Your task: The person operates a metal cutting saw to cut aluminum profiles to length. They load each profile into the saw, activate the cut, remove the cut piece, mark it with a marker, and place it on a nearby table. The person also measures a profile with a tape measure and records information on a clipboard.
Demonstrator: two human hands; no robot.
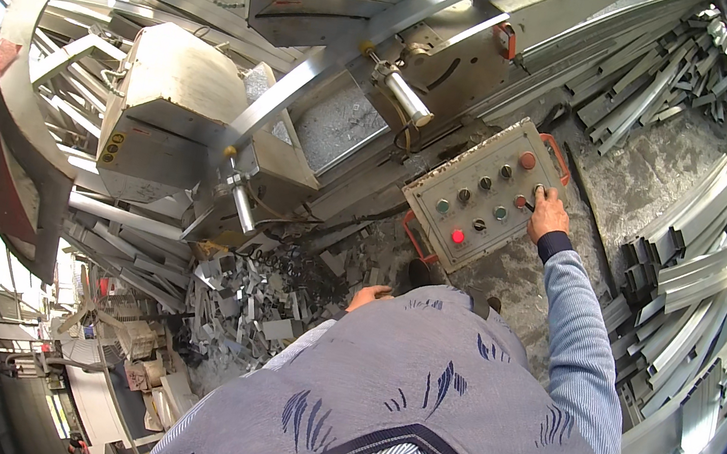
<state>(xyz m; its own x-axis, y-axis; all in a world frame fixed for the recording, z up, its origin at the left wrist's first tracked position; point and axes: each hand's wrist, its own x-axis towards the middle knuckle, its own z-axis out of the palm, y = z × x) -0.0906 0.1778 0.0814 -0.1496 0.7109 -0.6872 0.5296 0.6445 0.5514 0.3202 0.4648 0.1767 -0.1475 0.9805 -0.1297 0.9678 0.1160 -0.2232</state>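
My right hand (550,219) reaches over the right part of a grey control panel (440,186). Its fingers are stretched out, with the fingertips on a small round control near the panel's right edge, and nothing is held. Round it sit several black selector knobs, green and red buttons, a larger red button (527,161) and a lit red one (458,236). My left hand (368,297) hangs low in front of my body, left of the panel; fingers show partly stretched, and the rest is hidden by my clothing. Nothing shows in it.
Beyond the panel a long metal profile (283,102) lies across a machine, beside two pneumatic cylinders (402,94). Offcuts (244,303) heap up at the left. Stacked metal profiles (693,253) stand at the right. Orange-red handles (557,159) project from the panel's sides.
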